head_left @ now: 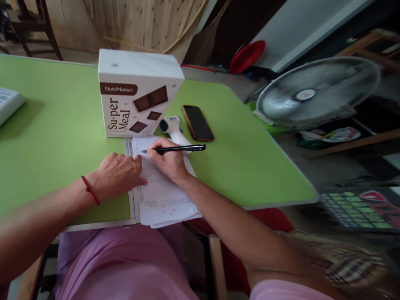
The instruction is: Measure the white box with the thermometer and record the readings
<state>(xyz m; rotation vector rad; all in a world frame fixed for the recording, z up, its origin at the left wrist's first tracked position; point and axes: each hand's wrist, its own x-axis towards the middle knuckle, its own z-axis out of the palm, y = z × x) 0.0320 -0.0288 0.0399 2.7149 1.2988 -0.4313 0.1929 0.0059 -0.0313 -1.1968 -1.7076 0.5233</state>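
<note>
My right hand (168,160) grips a black pen (179,148), its tip against the top part of a stack of white papers (165,204). Handwritten marks show near the sheet's lower end, and printed lines run along its upper left edge. My left hand (120,175), with a red cord bracelet (89,190) on the wrist, rests at the papers' left edge. Its fingers bend down onto the sheet and its thumb lies apart, with nothing held. Just beyond the papers stands a white "Su-per Meal" box (140,96). A white handheld infrared thermometer (175,129) lies beside it, partly behind my right hand.
A dark phone (198,123) lies on the green table (250,166), right of the thermometer. At the far left is part of a white object (9,104). A large fan (312,93) stands beyond the table's right side, near a red round object (248,57).
</note>
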